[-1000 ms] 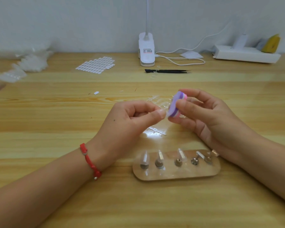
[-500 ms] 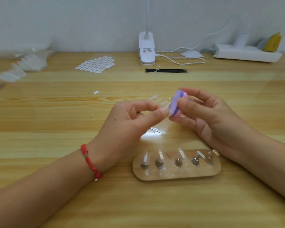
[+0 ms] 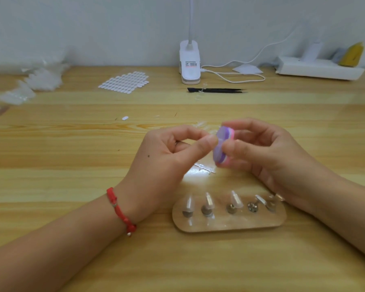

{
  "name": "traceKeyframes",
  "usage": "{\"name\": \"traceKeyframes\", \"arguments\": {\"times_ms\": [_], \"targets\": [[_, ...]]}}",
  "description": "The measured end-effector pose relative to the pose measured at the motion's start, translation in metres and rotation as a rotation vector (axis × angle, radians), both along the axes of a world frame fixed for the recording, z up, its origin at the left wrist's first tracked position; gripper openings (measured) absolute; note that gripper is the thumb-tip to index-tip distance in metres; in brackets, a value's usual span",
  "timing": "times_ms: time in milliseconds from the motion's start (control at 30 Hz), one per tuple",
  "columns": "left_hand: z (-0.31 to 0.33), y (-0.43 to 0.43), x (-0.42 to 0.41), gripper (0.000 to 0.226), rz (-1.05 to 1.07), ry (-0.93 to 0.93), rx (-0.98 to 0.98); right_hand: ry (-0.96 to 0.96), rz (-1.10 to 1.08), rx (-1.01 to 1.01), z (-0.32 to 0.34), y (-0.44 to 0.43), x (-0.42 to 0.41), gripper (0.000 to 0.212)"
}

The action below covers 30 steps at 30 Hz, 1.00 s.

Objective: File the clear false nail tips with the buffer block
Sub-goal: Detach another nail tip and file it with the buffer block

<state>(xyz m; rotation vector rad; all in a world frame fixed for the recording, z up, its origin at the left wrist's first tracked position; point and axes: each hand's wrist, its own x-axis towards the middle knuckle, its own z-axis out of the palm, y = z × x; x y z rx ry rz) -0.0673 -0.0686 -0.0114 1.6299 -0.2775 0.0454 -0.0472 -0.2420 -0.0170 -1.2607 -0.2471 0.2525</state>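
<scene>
Evidently for filing, the left hand pinches a barely visible nail tip against the buffer block, which the right hand grips.

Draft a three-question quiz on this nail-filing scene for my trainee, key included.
1. True or false: the purple-and-pink buffer block lies flat on the light wooden table.
2. Which wrist wears the red cord bracelet? A) left B) right C) neither
3. Fill in: the oval wooden stand carries ___ metal pegs.

Key:
1. False: the right hand holds it above the table.
2. A
3. Five
</scene>
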Motion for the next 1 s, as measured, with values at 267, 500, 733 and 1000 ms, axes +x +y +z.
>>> {"name": "traceKeyframes", "arguments": {"times_ms": [267,500,733,1000], "targets": [[0.0,-0.001,-0.001,0.017,0.018,-0.021,-0.009,0.023,-0.018,0.002,0.001,0.001,-0.001,0.028],[0.0,0.005,0.003,0.02,-0.01,0.011,0.019,0.022,0.057,-0.081,0.003,-0.001,-0.001,0.031],[-0.001,0.003,0.002,0.022,-0.056,-0.012,0.045,0.041,0.035,-0.083,0.004,0.0,-0.001,0.035],[0.0,0.005,0.003,0.018,-0.035,0.017,0.024,0.037,0.035,-0.073,0.001,-0.001,0.0,0.035]]}}
